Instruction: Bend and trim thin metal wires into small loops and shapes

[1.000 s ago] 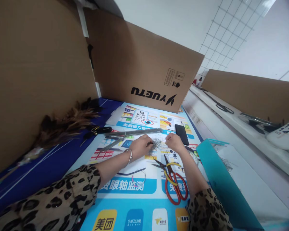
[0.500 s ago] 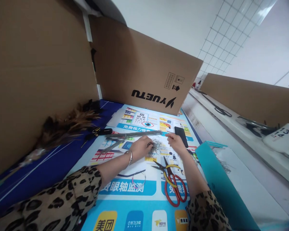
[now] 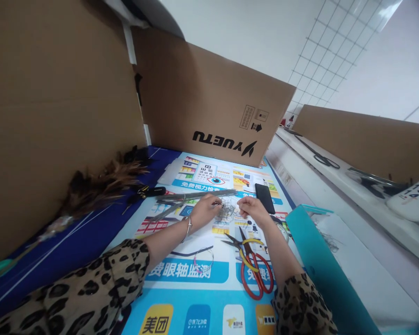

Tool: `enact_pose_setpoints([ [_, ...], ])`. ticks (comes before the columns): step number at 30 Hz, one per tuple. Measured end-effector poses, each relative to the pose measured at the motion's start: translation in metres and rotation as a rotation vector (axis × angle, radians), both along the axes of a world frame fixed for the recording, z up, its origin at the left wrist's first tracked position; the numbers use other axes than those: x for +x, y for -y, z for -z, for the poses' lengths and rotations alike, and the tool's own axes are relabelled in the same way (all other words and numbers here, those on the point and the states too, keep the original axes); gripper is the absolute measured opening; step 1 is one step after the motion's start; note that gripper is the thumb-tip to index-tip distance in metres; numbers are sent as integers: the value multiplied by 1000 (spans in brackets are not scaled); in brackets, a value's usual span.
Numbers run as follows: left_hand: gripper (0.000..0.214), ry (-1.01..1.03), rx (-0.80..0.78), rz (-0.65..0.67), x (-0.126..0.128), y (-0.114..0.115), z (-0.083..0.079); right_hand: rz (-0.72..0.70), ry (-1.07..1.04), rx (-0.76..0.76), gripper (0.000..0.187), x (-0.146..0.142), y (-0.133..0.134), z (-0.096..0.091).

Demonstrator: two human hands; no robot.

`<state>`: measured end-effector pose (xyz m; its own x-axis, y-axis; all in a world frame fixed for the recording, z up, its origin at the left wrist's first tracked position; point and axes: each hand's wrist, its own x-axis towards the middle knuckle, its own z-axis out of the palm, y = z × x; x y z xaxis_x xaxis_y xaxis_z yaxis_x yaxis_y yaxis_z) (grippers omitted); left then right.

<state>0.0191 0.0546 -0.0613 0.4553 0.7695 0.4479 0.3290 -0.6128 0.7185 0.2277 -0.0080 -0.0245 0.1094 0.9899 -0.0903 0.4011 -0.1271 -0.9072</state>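
A small tangle of thin grey wire (image 3: 226, 211) lies on the printed poster mat (image 3: 195, 270) between my two hands. My left hand (image 3: 205, 209), with a silver bangle on the wrist, has its fingers pinched at the left edge of the tangle. My right hand (image 3: 252, 208) is closed in a pinch at the tangle's right edge. What each pinch holds looks like a wire strand. Both arms wear leopard-print sleeves.
Red-handled scissors (image 3: 256, 274) and yellow-handled pliers (image 3: 245, 249) lie near my right forearm. A bundle of straight metal rods (image 3: 192, 195), a black phone (image 3: 264, 197), a feather duster (image 3: 94, 188), a teal folder (image 3: 321, 270) and cardboard walls (image 3: 209, 102) surround the mat.
Both hands stay pinched at the wire tangle with only small finger shifts; the view has drifted slightly.
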Motion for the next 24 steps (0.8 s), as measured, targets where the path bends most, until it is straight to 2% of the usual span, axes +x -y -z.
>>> enact_pose_setpoints([
  [10,11,13,1,202,1,12,-14,48,-223,15,22,-13,-2,6],
  [12,14,41,-24,175,1,11,-12,63,-257,36,23,-10,-1,7],
  [18,25,166,-95,-19,-2,-2,-2,18,-333,69,22,-6,1,10],
  [24,22,186,-131,-6,-3,-6,-3,-57,-349,68,20,-13,2,10],
])
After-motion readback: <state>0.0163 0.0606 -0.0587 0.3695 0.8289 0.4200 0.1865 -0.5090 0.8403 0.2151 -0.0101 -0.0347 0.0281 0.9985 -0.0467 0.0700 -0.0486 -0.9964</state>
